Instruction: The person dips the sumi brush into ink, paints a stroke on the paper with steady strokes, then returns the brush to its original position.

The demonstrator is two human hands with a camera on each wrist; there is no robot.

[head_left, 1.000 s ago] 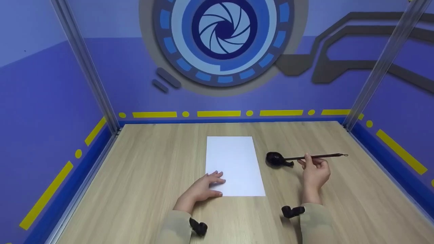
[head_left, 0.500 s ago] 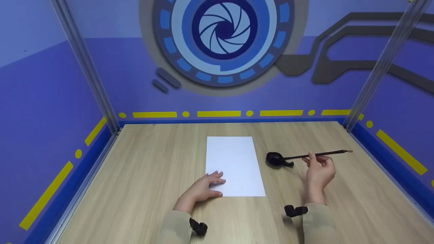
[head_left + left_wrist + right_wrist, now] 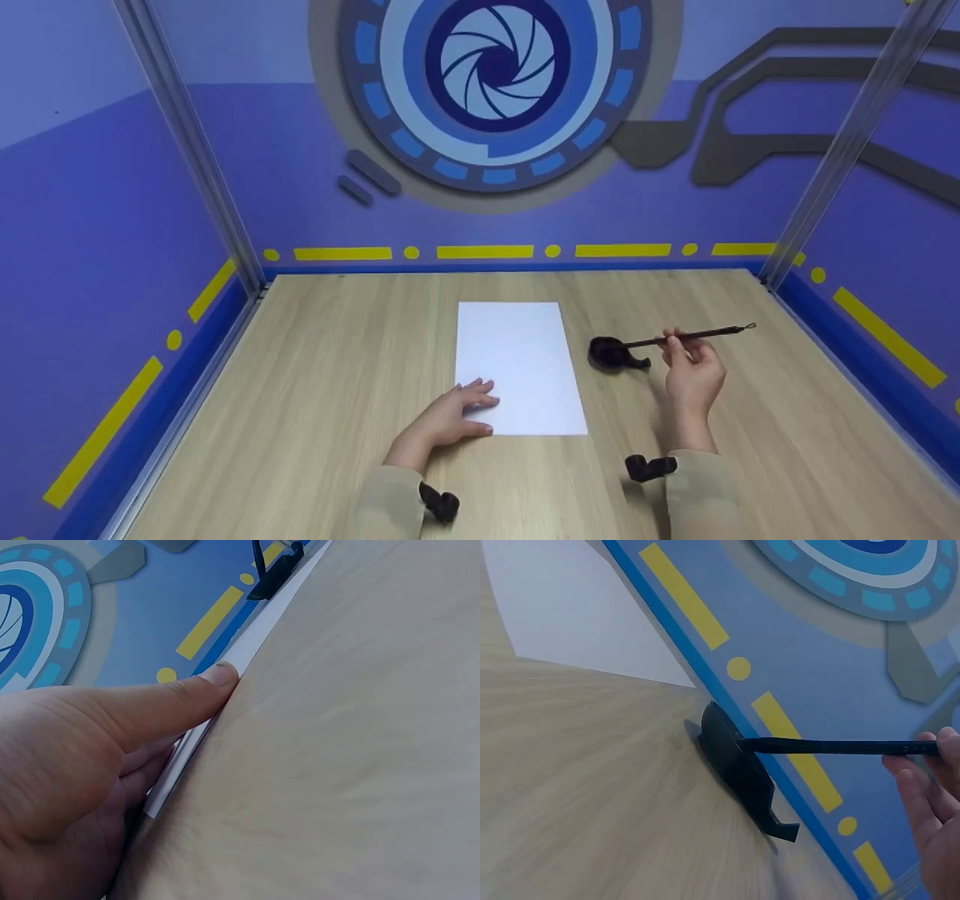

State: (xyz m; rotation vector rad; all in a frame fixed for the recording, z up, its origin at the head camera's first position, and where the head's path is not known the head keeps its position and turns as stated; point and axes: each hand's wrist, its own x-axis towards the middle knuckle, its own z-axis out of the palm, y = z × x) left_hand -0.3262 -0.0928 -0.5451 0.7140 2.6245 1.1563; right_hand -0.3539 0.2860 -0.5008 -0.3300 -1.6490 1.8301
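The left hand [image 3: 446,416] rests at the near left corner of a white sheet of paper [image 3: 519,360], its fingers spread wide and touching the sheet, thumb lying along the near edge. The greater part of the paper extends beyond those fingertips, flat on the wooden table [image 3: 337,360]. The right hand [image 3: 694,379] is raised over the table and pinches a slim dark brush [image 3: 712,332] between thumb and fingers, partway along its handle. From that grip the brush slants slightly upward to the right, ending in a small loop. On the other side of the same fingers, its tip meets the mouth of a black dish [image 3: 606,357]; whether tip and dish touch inside, I cannot tell. The dish stands on the table just left of the right fingers, its narrow curved end pointing towards them. It sits between those fingers and the paper, apart from the sheet. Well beyond both sets of fingers rises a blue-violet wall [image 3: 285,165] with yellow dashes and dots.
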